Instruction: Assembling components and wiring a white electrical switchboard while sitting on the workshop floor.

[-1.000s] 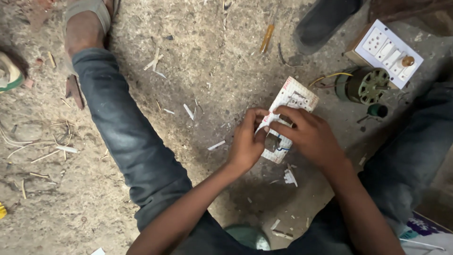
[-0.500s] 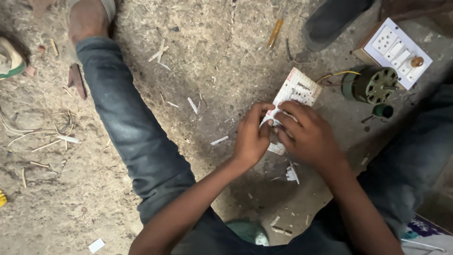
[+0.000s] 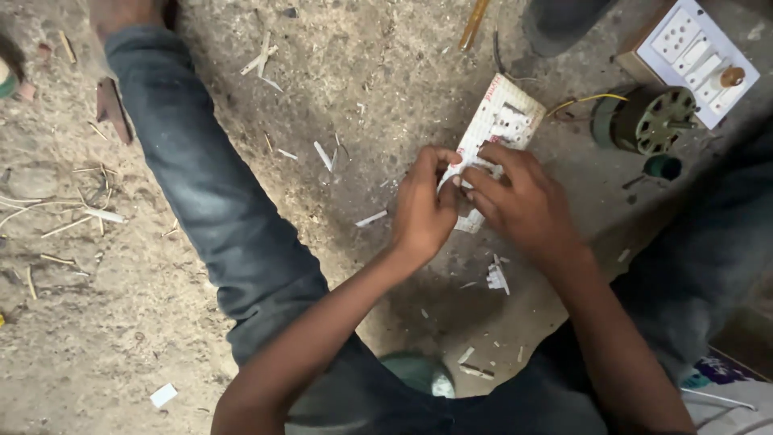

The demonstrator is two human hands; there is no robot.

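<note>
I sit on a dirt floor and hold a small white cardboard packet with both hands. My left hand pinches its near edge between thumb and fingers. My right hand grips the same edge from the right, fingers curled over it. Torn white paper scraps lie on the ground below my hands. What is inside the packet is hidden by my fingers.
A white switch board with sockets lies at the upper right, beside a small round motor with yellow wires. My jeans-clad leg stretches to the upper left. A yellow-handled tool and another person's shoe are at the top.
The view has shifted, so everything sits lower and further left. My hands stay on the packet, fingers working closer along its torn edge.
</note>
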